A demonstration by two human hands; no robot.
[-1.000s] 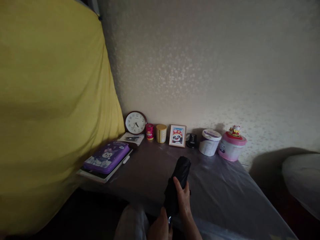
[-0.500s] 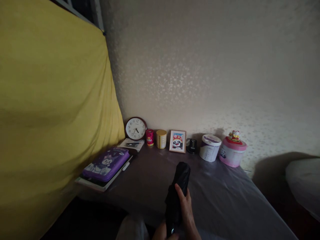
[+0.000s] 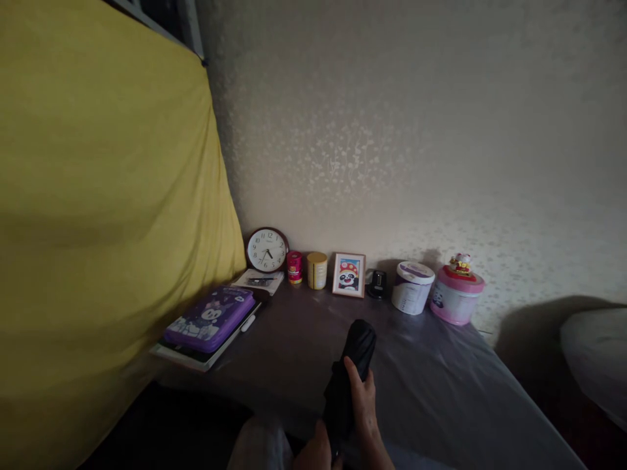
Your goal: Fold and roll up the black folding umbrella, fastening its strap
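Observation:
A folded black umbrella (image 3: 343, 385) slants up from the bottom of the view, over the near edge of the table. My right hand (image 3: 361, 398) is wrapped round its middle from the right side, the thumb lying along the dark cloth. Lower down, my left hand (image 3: 316, 450) is closed about the umbrella's bottom end; the picture's lower edge cuts off part of this hand. The far end of the umbrella points away from me toward the table's back.
Along the wall stand a clock (image 3: 267, 250), a red can (image 3: 294, 267), a yellow-lidded can (image 3: 317, 271), a picture frame (image 3: 349, 275), a small black object (image 3: 377, 285), a white tub (image 3: 412, 288) and a pink tin (image 3: 456, 295). A purple case (image 3: 210, 320) lies left, beside a yellow curtain (image 3: 108, 196).
My left hand has come up a little along the umbrella's lower end and shows more. The umbrella's top has shifted slightly right. My right hand keeps its hold.

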